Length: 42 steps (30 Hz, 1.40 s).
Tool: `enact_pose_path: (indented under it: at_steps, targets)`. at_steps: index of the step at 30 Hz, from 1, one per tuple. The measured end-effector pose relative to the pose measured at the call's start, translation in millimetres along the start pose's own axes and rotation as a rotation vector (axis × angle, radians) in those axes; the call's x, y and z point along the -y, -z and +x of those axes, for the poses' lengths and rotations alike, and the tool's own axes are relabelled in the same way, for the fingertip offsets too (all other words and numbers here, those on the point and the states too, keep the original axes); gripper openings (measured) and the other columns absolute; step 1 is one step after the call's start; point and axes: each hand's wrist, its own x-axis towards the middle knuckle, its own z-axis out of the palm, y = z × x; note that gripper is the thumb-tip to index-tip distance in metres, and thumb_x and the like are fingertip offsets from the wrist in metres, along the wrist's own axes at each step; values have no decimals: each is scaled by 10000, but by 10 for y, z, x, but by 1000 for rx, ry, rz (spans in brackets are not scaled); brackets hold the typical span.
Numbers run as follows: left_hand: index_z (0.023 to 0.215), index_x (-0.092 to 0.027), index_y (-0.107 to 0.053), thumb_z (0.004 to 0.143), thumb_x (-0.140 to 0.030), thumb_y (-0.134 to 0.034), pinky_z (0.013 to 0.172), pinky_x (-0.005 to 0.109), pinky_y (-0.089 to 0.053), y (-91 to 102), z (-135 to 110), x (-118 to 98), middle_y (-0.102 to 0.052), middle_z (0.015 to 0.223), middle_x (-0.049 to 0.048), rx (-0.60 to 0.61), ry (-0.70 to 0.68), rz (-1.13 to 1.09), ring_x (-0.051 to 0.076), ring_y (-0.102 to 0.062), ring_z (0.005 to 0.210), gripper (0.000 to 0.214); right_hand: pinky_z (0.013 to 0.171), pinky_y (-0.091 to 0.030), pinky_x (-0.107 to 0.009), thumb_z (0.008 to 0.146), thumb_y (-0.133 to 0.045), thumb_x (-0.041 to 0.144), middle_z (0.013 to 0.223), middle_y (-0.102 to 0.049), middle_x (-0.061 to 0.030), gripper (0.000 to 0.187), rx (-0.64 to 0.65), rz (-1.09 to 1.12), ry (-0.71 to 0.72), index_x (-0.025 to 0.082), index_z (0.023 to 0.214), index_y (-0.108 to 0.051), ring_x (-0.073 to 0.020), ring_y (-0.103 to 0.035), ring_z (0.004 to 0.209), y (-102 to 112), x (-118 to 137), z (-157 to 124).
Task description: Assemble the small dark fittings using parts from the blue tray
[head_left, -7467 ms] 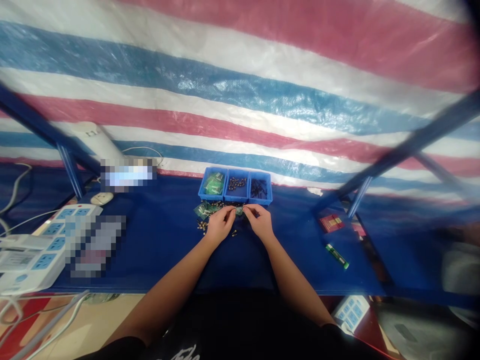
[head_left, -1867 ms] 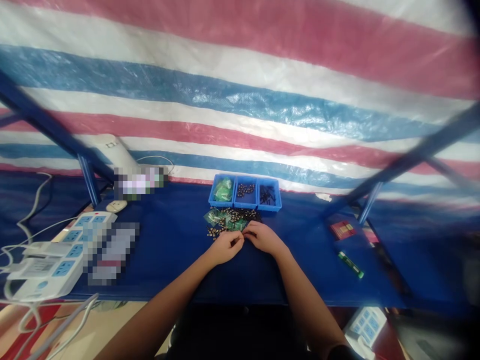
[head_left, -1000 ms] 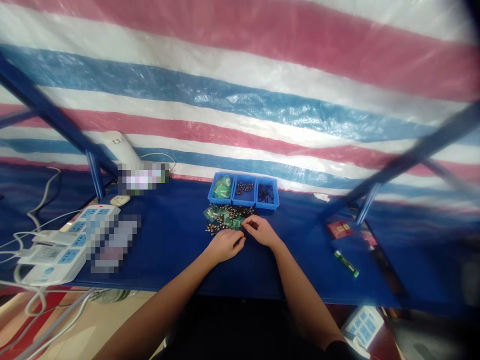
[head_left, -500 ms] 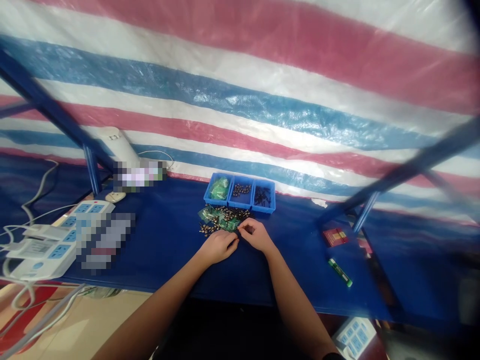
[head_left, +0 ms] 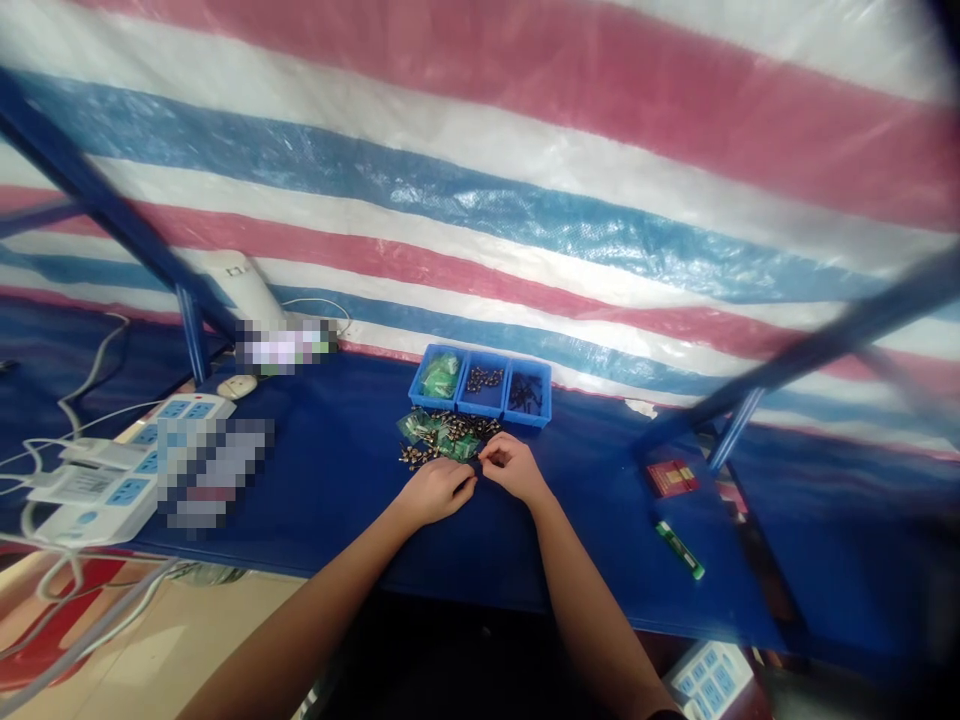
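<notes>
My left hand (head_left: 439, 491) is closed, thumb against the curled fingers, just in front of a pile of small brass-and-black metal parts (head_left: 414, 457). Close beside it, my right hand (head_left: 514, 468) makes a pinch with thumb and forefinger. Anything between the fingertips of either hand is too small to make out. Clear-and-green plastic packets (head_left: 457, 444) lie among the loose parts. Behind the pile stand three joined blue bins: the left bin (head_left: 415, 395) has green packets, the middle bin (head_left: 480, 409) brass-and-dark parts, the right bin (head_left: 529, 418) black parts.
The blue table (head_left: 322, 450) carries a white power strip (head_left: 135, 500) with cables at left. A white cylinder (head_left: 247, 285) stands behind. A red box (head_left: 671, 478) and a green narrow pack (head_left: 681, 550) lie at right. Blue metal struts (head_left: 731, 430) slant on both sides.
The view has shifted slightly, so the things at left appear a little further right. Both hands stay in nearly the same place and pose, with only small finger movement.
</notes>
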Motion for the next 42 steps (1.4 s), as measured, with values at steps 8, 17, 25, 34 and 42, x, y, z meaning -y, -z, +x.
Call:
enact_pose_path:
  at_steps: [8, 17, 25, 34, 42]
  targets:
    - [846, -193, -601, 942, -268, -423, 688, 302, -453, -30, -29, 30, -631, 711, 45, 13, 5, 35, 170, -602, 667, 215, 616, -493, -249, 711, -630, 145, 900, -570, -33, 104, 56, -16, 30, 183, 798, -670, -112, -585, 667, -23, -1, -19]
    - [1232, -197, -537, 945, -254, -462, 876, 351, -526, -117, -85, 135, -681, 1121, 93, -212, 85, -31, 208, -666, 973, 302, 618, -482, -257, 706, -664, 176, 894, -566, -31, 61, 69, 160, 28, 185, 765, -679, -122, -582, 704, -21, 6, -1]
    - [1155, -197, -588, 957, -253, -462, 868, 346, -541, -113, -78, 166, -695, 1079, 78, -195, 50, -49, 201, -675, 962, 242, 643, -492, -272, 708, -716, 229, 864, -584, -35, 64, 78, 272, 16, 184, 744, -687, -141, -594, 741, -76, 1, -14]
    - [1097, -193, -602, 955, -253, -471, 826, 335, -556, -136, -69, 174, -711, 1026, 68, -251, -4, -30, 189, -687, 906, 202, 610, -504, -274, 674, -790, 284, 838, -583, -28, 150, 64, 419, -4, 180, 730, -697, -133, -589, 685, -83, -14, 4]
    - [1079, -174, -582, 967, -258, -419, 784, 327, -548, -103, -52, 149, -705, 973, 84, -208, 40, -29, 193, -686, 862, 214, 623, -529, -294, 690, -782, 322, 795, -624, -20, 204, 103, 444, -84, 177, 803, -692, -140, -612, 649, -120, 22, 3]
